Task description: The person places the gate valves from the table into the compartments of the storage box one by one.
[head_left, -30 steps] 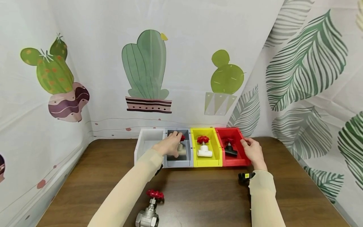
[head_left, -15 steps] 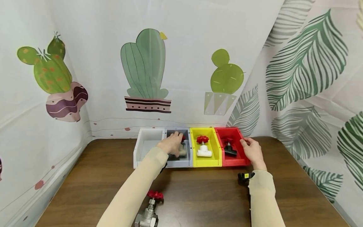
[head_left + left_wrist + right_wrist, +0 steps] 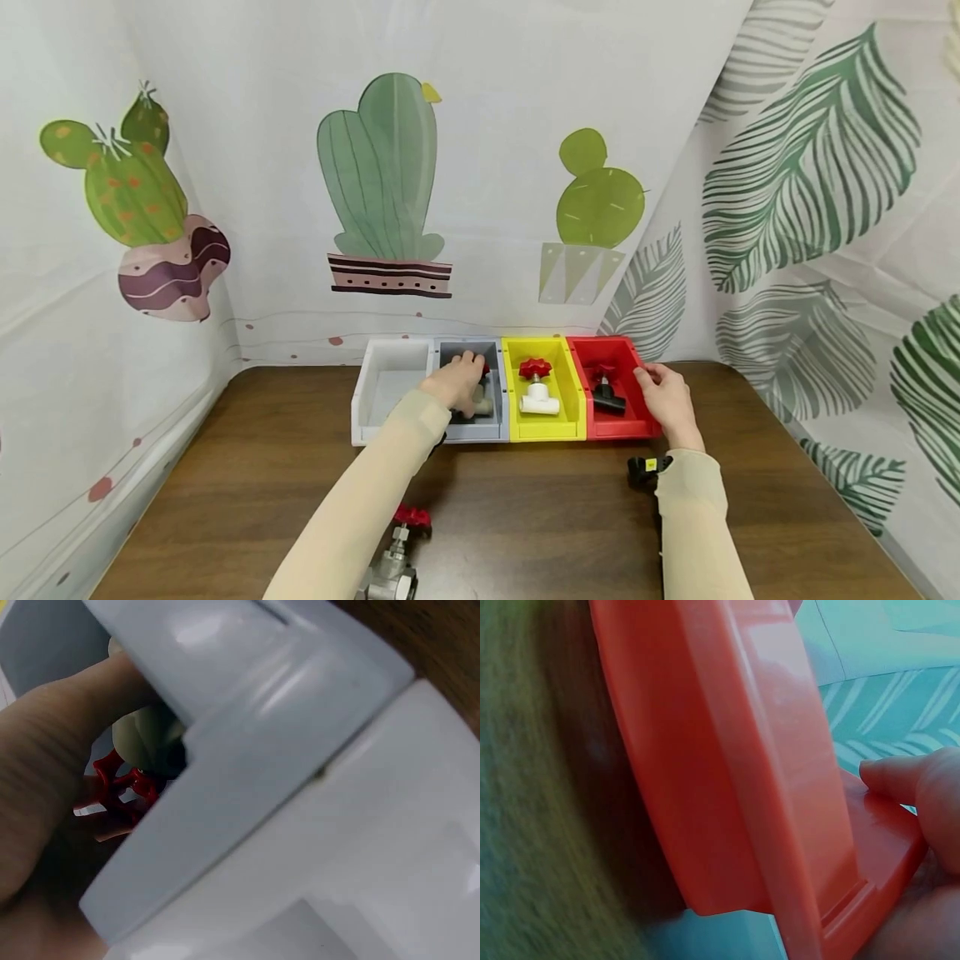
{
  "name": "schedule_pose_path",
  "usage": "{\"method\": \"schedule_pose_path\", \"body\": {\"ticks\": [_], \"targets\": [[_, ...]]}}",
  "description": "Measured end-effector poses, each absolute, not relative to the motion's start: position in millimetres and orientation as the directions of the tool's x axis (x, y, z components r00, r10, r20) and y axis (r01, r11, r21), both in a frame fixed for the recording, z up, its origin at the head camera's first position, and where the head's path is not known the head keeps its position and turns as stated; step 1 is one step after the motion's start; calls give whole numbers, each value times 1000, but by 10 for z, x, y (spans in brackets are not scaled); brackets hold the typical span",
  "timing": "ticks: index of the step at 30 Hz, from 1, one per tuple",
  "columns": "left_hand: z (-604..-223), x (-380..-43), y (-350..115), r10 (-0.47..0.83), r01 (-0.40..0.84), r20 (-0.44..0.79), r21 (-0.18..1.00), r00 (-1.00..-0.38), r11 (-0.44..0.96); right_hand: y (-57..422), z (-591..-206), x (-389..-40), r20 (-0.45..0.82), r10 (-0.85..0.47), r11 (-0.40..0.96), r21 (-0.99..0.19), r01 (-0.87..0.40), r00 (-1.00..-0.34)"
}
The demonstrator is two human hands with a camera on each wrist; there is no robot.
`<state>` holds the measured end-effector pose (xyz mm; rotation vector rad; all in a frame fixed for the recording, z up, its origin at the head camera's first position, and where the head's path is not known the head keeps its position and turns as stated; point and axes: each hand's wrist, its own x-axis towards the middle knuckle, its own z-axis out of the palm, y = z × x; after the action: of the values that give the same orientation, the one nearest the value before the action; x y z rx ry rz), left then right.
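My left hand point(image 3: 453, 385) reaches down into the grey bin point(image 3: 474, 434). Its thumb and fingers close around a beige valve point(image 3: 483, 405), partly hidden by the hand. In the left wrist view, the valve's red handwheel point(image 3: 124, 791) lies against the fingertips, while the bin's wall covers much of the rest. At the right end of the row, my right hand point(image 3: 670, 407) holds the side wall of the red bin point(image 3: 624, 430), thumb and fingers astride its edge. Inside that bin lies a black valve point(image 3: 608, 398) with a red handwheel.
A yellow bin point(image 3: 549, 432) with a white valve point(image 3: 538, 400) stands between the grey and red ones. At the left end is a white bin point(image 3: 363, 417). A metal valve point(image 3: 393, 570) lies nearer me, partly behind my left forearm. A patterned curtain point(image 3: 495, 183) hangs behind the table.
My left hand has moved slightly right inside the grey bin, with the forearm following over the metal valve. My right hand stays at the red bin's wall.
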<state>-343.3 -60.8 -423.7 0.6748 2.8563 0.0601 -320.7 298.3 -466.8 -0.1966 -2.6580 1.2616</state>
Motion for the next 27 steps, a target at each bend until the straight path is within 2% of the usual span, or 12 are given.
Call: {"method": "schedule_pose_path", "body": {"ticks": [10,27], "targets": [[-4182,-3385,-577,427,421,-184,72,-886,904,2979,-4671,-3213,111,208,623,-781,44,-972],[-4184,-3361,-524,357,346,-252,86,-900,934,2978,-4666,-3207,115,212,623,-781,43,-970]]}}
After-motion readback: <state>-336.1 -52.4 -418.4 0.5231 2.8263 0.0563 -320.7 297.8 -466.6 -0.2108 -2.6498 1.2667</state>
